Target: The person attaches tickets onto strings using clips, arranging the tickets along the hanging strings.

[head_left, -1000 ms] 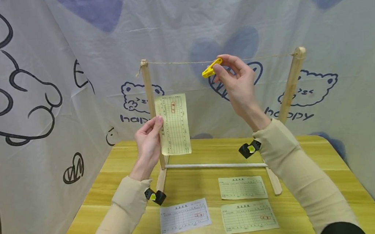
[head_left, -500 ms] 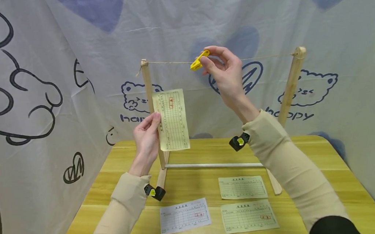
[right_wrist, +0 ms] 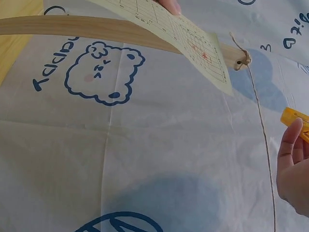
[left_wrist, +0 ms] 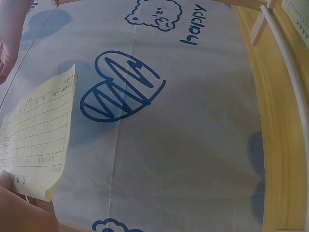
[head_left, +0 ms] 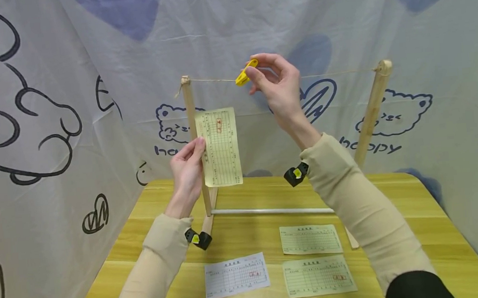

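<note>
My left hand (head_left: 187, 169) pinches the left edge of a pale yellow printed form (head_left: 221, 152), held upright in front of the left post. The form's top edge sits below the string (head_left: 210, 80). In the left wrist view the paper (left_wrist: 41, 128) curves slightly between thumb and fingers. My right hand (head_left: 278, 83) pinches a yellow clothespin (head_left: 246, 72) between thumb and fingers, level with the string in the head view. The right wrist view shows the clothespin (right_wrist: 295, 120) apart from the string (right_wrist: 263, 130), with part of it cut off by the frame edge.
The string runs between two wooden posts (head_left: 372, 110), joined low down by a white rod (head_left: 273, 210). On the wooden table (head_left: 154, 249) lie a white form (head_left: 236, 276) and two yellowish forms, one farther back (head_left: 310, 239) and one nearer (head_left: 319, 277). A patterned cloth hangs behind.
My right hand has moved left and up with the clothespin, towards the space above the held form. The left hand has raised the form a little. The forms on the table have stayed put.
</note>
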{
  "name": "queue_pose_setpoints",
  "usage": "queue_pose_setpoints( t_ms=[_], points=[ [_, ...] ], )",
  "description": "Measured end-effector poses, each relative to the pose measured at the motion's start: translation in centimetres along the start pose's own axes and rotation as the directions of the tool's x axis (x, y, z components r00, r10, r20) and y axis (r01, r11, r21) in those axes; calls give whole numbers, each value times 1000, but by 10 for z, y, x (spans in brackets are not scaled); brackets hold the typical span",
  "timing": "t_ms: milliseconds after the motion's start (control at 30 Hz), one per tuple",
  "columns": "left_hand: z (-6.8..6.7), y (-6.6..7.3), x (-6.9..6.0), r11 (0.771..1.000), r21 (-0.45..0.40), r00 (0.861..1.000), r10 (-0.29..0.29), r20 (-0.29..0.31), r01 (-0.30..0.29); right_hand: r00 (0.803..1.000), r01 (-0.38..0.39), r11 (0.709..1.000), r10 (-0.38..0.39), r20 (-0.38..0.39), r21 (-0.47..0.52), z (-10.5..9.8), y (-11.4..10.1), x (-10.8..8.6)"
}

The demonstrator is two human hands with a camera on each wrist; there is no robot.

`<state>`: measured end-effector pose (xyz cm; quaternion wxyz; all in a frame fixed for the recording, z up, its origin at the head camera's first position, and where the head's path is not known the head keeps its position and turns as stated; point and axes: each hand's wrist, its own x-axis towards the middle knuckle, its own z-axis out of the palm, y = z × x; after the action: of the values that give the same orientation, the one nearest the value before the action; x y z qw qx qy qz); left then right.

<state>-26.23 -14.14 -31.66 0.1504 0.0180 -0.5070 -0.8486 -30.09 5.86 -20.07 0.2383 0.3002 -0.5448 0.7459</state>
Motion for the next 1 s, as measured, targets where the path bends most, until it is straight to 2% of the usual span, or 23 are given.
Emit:
queue_pose_setpoints(
  t_ms=[167, 467, 700, 1000],
  points=[
    [2, 2, 2, 1000, -2, 1000, 15, -1, -15, 1000, -6, 1000, 6, 0, -3, 7, -1, 5],
    [8, 12, 6, 999, -37, 1000, -16, -11, 16, 997, -75, 996, 74, -22, -42, 15, -2, 11],
    [12, 17, 9, 998, -53, 1000, -19, -15, 18, 998, -68, 994, 67, -17, -81, 22, 1, 15],
    [14, 20, 11, 999, -36, 1000, -14, -23, 13, 995, -96, 991, 94, -20, -98, 29, 2, 17]
  ],
)
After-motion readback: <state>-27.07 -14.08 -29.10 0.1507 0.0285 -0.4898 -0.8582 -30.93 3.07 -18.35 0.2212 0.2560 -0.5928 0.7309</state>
